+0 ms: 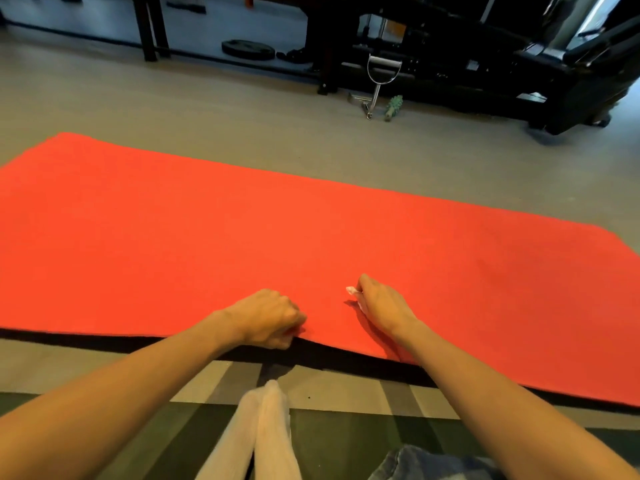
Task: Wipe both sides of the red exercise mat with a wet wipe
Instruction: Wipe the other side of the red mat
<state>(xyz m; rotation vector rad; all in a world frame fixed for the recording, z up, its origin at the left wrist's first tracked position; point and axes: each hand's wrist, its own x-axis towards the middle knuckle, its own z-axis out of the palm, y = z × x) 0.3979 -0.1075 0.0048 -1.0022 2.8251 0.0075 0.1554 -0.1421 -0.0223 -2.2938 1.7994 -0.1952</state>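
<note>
The red exercise mat (242, 230) lies spread flat on the grey floor and fills the middle of the view. Its near edge is lifted slightly, showing a black underside. My left hand (268, 318) pinches that near edge, fingers closed on it. My right hand (379, 303) rests on the mat a little to the right, closed around a crumpled white wet wipe (352, 291) that pokes out past my fingers.
Black gym machines (485, 60) stand along the far side, with a weight plate (247, 49), a metal cable handle (379, 81) and a small green object (394, 108) on the floor. My feet in white socks (263, 434) lie on a striped rug (332, 441).
</note>
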